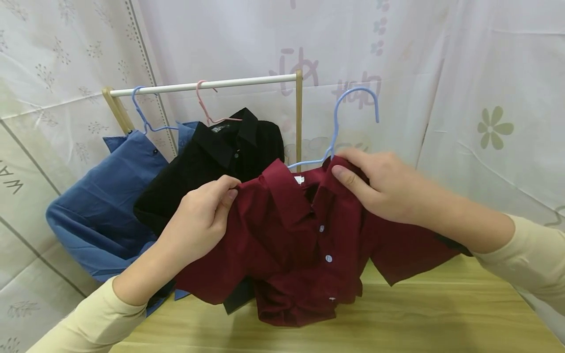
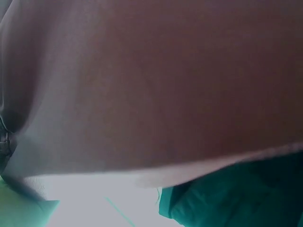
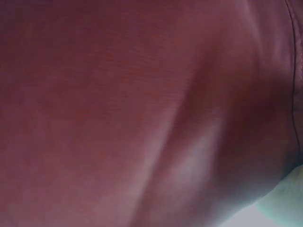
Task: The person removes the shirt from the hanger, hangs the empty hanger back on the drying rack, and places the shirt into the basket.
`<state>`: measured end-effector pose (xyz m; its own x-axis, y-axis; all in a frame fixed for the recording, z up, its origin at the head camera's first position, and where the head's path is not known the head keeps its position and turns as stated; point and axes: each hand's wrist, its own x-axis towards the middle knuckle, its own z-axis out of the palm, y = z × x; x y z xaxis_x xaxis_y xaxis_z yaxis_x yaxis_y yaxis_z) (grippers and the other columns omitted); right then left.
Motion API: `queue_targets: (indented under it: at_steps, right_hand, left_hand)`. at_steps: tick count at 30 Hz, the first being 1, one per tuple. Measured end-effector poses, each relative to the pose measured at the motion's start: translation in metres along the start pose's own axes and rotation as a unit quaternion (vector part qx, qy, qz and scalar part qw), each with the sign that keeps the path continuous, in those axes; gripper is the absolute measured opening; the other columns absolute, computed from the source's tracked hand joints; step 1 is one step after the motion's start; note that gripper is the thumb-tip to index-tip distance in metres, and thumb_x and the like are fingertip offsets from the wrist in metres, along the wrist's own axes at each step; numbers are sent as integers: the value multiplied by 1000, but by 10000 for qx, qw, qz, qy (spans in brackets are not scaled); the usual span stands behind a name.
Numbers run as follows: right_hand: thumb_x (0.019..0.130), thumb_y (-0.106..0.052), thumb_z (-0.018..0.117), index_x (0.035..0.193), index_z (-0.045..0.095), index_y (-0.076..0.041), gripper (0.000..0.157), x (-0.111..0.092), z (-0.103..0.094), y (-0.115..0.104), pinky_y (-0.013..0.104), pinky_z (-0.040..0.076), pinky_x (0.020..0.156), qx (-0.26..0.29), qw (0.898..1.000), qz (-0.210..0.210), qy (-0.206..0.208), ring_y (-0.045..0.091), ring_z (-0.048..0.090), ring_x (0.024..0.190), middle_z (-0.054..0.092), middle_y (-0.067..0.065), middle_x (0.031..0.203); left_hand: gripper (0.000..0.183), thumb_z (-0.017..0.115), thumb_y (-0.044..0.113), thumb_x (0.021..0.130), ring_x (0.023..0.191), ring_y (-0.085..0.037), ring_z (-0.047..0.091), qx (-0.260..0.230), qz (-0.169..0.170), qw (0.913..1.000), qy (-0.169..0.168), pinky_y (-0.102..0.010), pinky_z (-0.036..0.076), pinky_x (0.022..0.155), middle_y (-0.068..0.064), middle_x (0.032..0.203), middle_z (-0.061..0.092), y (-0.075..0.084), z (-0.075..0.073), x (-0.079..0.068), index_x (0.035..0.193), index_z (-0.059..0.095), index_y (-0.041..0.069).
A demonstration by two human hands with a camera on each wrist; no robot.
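Note:
A dark red short-sleeved shirt [image 1: 282,235] with pale buttons hangs between my hands, over the table. My left hand [image 1: 200,215] pinches its shoulder on the left side. With thumb and fingers my right hand [image 1: 375,181] grips the shirt by the collar on the right. A light blue hanger [image 1: 334,127] sits inside the shirt; its hook and part of one arm show above the neckline, the rest is hidden by cloth. Red cloth of the shirt [image 3: 118,113] fills most of the right wrist view, and the shirt [image 2: 151,94] covers most of the left wrist view.
Behind the shirt stands a rack with a white rail [image 1: 247,82] and wooden posts. A blue shirt [image 1: 106,201] on a blue hanger and a black shirt [image 1: 260,142] on a pink hanger [image 1: 202,100] hang there. Below is a wooden table [image 1: 423,314]; patterned curtains [image 1: 485,63] surround it.

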<state>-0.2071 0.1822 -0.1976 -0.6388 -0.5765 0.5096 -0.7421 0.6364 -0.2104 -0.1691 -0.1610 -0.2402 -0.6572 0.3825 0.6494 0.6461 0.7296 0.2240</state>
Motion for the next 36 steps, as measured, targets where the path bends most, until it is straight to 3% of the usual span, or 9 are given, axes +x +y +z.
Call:
queue_targets:
  at_steps: [4,9,12,19,25,30,33,36]
  right_hand:
    - [113,-35,52,100,61,-18,23,-2,2,-3,29,47,69,222,9990,350,-157,10,53,71,53,-6,72]
    - [113,-42,49,85,58,-20,37,-3,6,-7,28,41,64,742,9921,945,-365,12,46,66,42,-5,65]
    - [113,-44,47,78,51,-18,44,-3,8,-7,29,39,63,923,9887,1085,-460,12,41,62,36,-5,63]
    - [115,-43,42,68,42,-14,55,-7,9,-9,33,34,58,1186,9829,1265,-612,9,27,58,27,-5,62]
    - [115,-45,41,68,43,-13,57,-11,5,-11,32,35,58,1093,9817,1448,-573,12,30,60,27,-5,61]
    - [114,-45,42,66,47,-12,58,-14,1,-7,31,37,59,1002,9817,1553,-451,14,35,61,31,-4,60]
    - [113,-41,47,69,54,-15,52,-15,0,-4,30,38,60,949,9851,1384,-369,14,40,61,36,-4,60]
    - [110,-32,57,74,58,-19,38,-18,-1,-2,29,38,60,983,9911,868,-216,12,42,62,37,-8,61]
  left_hand:
    - [17,59,3,106,83,-13,60,135,233,9996,23,-34,57,75,-3,96,70,4,3,0,120,67,9]
    - [16,63,2,103,86,-16,64,479,792,9956,113,-35,60,78,-5,99,71,11,8,-2,118,67,7]
    - [16,64,3,103,88,-17,65,605,977,9933,138,-35,60,81,-6,100,72,14,9,-2,118,67,5]
    - [14,62,6,104,90,-16,65,561,886,9945,-70,-36,60,83,-4,103,72,17,7,-4,118,66,6]
    - [14,62,8,105,92,-15,65,468,844,9952,-177,-36,60,85,-1,106,72,15,4,-6,118,66,8]
    - [13,65,10,104,90,-15,66,620,770,9951,-36,-37,60,82,0,104,74,9,-1,-10,116,69,9]
    - [11,66,10,103,85,-14,64,761,761,9941,100,-35,60,75,0,100,74,5,-2,-13,113,71,9]
    - [11,67,9,102,81,-12,63,875,704,9935,174,-33,59,70,0,97,73,1,-5,-17,112,72,9]
